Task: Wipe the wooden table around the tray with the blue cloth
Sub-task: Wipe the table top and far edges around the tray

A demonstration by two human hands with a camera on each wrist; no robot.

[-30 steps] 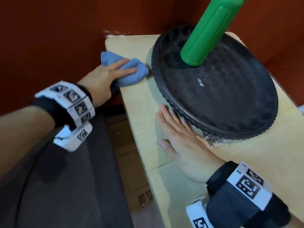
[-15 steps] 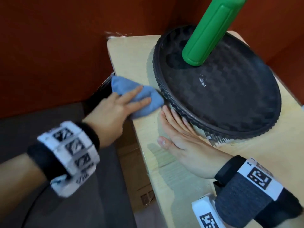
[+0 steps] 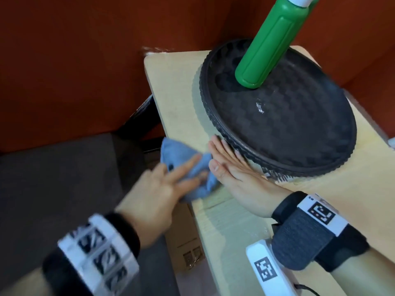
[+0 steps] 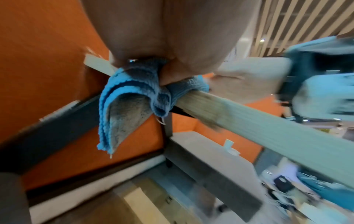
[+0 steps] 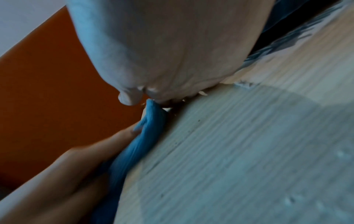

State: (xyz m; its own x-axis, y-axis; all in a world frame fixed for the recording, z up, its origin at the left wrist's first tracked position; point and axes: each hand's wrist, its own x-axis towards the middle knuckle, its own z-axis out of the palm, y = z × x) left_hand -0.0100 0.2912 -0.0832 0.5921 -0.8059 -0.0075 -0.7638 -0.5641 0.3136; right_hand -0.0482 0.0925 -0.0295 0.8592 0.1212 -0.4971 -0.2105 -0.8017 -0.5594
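The blue cloth lies bunched over the left edge of the light wooden table, partly hanging off it. My left hand presses it from above with straight fingers. In the left wrist view the thumb pinches the blue cloth against the palm at the table edge. My right hand lies flat on the wood, its fingers along the rim of the round black tray, its thumb touching the cloth. The right wrist view shows the cloth squeezed between both hands.
A green bottle stands on the tray's far part. A red wall closes the back and left. A grey seat lies left of the table, and a cardboard box sits under its edge.
My left hand has slid the cloth along the table's left edge from the far corner toward me, up against my right thumb. The right hand has stayed beside the tray.
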